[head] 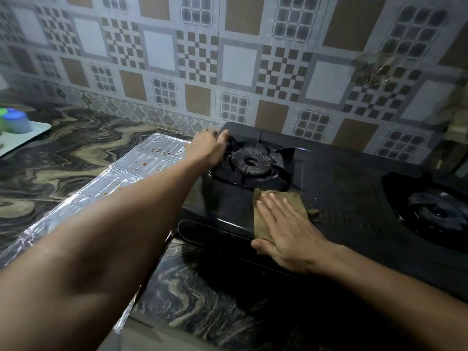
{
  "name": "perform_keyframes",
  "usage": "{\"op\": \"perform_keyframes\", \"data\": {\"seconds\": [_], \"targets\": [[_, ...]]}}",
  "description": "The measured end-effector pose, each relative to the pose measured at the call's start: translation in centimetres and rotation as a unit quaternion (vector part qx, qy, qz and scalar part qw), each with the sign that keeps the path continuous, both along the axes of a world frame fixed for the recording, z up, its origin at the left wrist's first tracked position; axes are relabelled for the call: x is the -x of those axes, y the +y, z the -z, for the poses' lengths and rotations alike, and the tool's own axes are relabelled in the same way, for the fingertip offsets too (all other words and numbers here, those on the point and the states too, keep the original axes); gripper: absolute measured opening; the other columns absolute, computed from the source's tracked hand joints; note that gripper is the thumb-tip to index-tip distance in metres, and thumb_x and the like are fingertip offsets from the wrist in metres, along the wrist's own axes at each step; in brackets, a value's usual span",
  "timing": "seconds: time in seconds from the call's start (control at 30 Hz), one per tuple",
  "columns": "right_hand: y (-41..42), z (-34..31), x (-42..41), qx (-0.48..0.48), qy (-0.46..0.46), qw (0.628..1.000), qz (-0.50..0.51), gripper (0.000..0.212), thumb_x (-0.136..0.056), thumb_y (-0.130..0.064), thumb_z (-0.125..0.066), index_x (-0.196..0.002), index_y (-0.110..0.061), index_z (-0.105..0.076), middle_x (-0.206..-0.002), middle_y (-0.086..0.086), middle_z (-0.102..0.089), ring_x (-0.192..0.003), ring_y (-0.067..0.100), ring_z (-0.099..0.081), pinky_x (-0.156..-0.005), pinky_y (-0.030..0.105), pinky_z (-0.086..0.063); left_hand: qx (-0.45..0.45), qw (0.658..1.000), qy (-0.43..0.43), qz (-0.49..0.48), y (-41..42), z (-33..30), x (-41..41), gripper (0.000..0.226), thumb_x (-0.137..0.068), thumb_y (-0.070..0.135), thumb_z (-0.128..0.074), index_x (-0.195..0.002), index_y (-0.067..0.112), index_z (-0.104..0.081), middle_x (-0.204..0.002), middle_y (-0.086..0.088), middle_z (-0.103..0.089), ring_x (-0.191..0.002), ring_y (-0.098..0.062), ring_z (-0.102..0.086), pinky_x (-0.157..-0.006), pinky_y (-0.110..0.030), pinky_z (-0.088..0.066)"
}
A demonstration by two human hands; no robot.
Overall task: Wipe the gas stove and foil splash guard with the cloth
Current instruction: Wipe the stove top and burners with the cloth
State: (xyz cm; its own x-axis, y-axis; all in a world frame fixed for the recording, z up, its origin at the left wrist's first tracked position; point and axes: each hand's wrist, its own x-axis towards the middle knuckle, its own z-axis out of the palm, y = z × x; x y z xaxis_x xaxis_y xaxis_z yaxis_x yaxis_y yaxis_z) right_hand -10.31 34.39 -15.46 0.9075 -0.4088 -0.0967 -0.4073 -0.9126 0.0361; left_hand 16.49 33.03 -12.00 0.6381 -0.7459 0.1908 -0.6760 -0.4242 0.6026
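The right hand (286, 231) pressed flat, fingers spread, on the brown cloth (276, 209) at the gas stove (342, 188) front, beside the left burner (253, 163). The left hand (207, 148) gripped the stove's back corner. Firm, overlapping strokes would serve best; the crumb-specked foil splash guard (141, 163) lay unwiped alongside.

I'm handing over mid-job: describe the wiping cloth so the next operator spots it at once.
Find the black gas stove against the tiled wall. In front of its left burner lies the cloth, pressed flat under the right hand. It is the only olive-brown fabric there.
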Motion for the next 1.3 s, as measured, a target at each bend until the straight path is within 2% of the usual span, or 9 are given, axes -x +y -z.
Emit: {"op": "perform_keyframes", "data": {"seconds": [0.17, 0.27, 0.4, 0.47, 0.6, 0.93, 1.13, 1.23, 1.3], "targets": [[0.8, 0.1, -3.6, -0.022, -0.022, 0.999, -0.012, 0.106, -0.072, -0.076, 0.002, -0.154, -0.01, 0.004, -0.162, 0.008, 0.013, -0.148, 0.018, 0.017, -0.119, 0.033, 0.013, 0.014, 0.982, 0.168, -0.088, 4.1, 1.0, -2.3, 0.06, -0.102, 0.042, -0.028, -0.122, -0.007, -0.056, -0.132, -0.028, -0.053, -0.12, -0.041, -0.051, -0.097, -0.042, -0.04], [1.5, 0.6, -6.2, -0.011, -0.035, 0.999, -0.007, 0.105, -0.078, -0.081, -0.003, -0.153, -0.007, 0.001, -0.162, 0.013, 0.008, -0.149, 0.023, 0.011, -0.121, 0.037, 0.008, -0.003, 0.929, 0.356, -0.101, 7.7, 1.8, -3.3, 0.062, -0.1, 0.047, -0.021, -0.139, 0.002, -0.04, -0.138, -0.022, -0.045, -0.107, -0.039, -0.051, -0.083, -0.046, -0.041], [2.1, 0.8, -6.7, -0.004, -0.045, 0.999, 0.004, 0.093, -0.087, -0.07, -0.011, -0.153, -0.006, 0.002, -0.162, 0.014, 0.008, -0.149, 0.024, 0.012, -0.12, 0.035, 0.009, -0.066, 0.865, 0.492, -0.069, 12.2, 3.6, -3.8, 0.068, -0.101, 0.049, -0.018, -0.133, -0.006, -0.04, -0.103, -0.023, -0.057, -0.085, -0.033, -0.057, -0.094, -0.055, -0.041], [2.3, 0.7, -6.7, -0.002, -0.044, 0.999, 0.004, 0.094, -0.087, -0.07, -0.012, -0.153, -0.006, 0.003, -0.162, 0.013, 0.01, -0.149, 0.023, 0.013, -0.118, 0.033, 0.01, -0.05, 0.845, 0.53, -0.054, 13.4, 4.5, -3.6, 0.069, -0.101, 0.051, -0.018, -0.133, -0.006, -0.041, -0.099, -0.02, -0.06, -0.081, -0.031, -0.058, -0.094, -0.053, -0.044], [2.5, 0.9, -7.8, 0.013, -0.033, 0.999, 0.001, 0.09, -0.091, -0.066, -0.016, -0.153, -0.005, 0.004, -0.162, 0.014, 0.01, -0.149, 0.024, 0.013, -0.118, 0.032, 0.01, -0.014, 0.838, 0.544, -0.035, 14.3, 5.3, -3.6, 0.072, -0.101, 0.054, -0.016, -0.132, -0.005, -0.044, -0.112, -0.02, -0.062, -0.091, -0.029, -0.06, -0.096, -0.049, -0.045], [3.7, 0.3, -16.4, -0.031, -0.023, 0.999, -0.009, 0.088, -0.093, -0.066, -0.017, -0.153, -0.004, 0.003, -0.161, 0.018, 0.009, -0.149, 0.027, 0.011, -0.122, 0.043, 0.003, 0.021, 0.807, 0.59, -0.015, 15.8, 6.4, -3.8, 0.073, -0.101, 0.055, -0.015, -0.135, -0.003, -0.045, -0.109, -0.013, -0.068, -0.101, -0.024, -0.062, -0.096, -0.05, -0.043], [3.3, 0.4, -18.8, -0.051, -0.02, 0.998, 0.013, 0.088, -0.094, -0.065, -0.016, -0.153, -0.004, 0.005, -0.161, 0.016, 0.012, -0.149, 0.028, 0.013, -0.121, 0.045, 0.003, 0.051, 0.79, 0.61, -0.027, 16.1, 7.5, -3.3, 0.067, -0.103, 0.048, -0.019, -0.13, -0.005, -0.049, -0.088, -0.009, -0.072, -0.103, -0.022, -0.06, -0.106, -0.052, -0.037], [2.2, 0.2, -21.8, -0.062, -0.022, 0.997, 0.039, 0.075, -0.096, -0.056, -0.02, -0.15, -0.004, -0.022, -0.162, 0.017, -0.001, -0.149, 0.03, 0.006, -0.121, 0.047, 0.003, 0.057, 0.792, 0.607, -0.031, 16.3, 7.3, -3.1, 0.062, -0.103, 0.045, -0.02, -0.132, -0.005, -0.045, -0.09, -0.008, -0.071, -0.1, -0.021, -0.061, -0.103, -0.051, -0.039], [1.3, -0.1, -23.4, -0.064, -0.002, 0.997, 0.05, 0.064, -0.096, -0.054, -0.023, -0.132, -0.01, -0.05, -0.159, 0.018, -0.017, -0.148, 0.034, -0.003, -0.12, 0.05, 0.0, 0.069, 0.791, 0.608, -0.03, 16.4, 7.3, -2.7, 0.053, -0.103, 0.039, -0.022, -0.131, -0.001, -0.042, -0.088, -0.008, -0.072, -0.097, -0.019, -0.061, -0.098, -0.05, -0.041]]}}
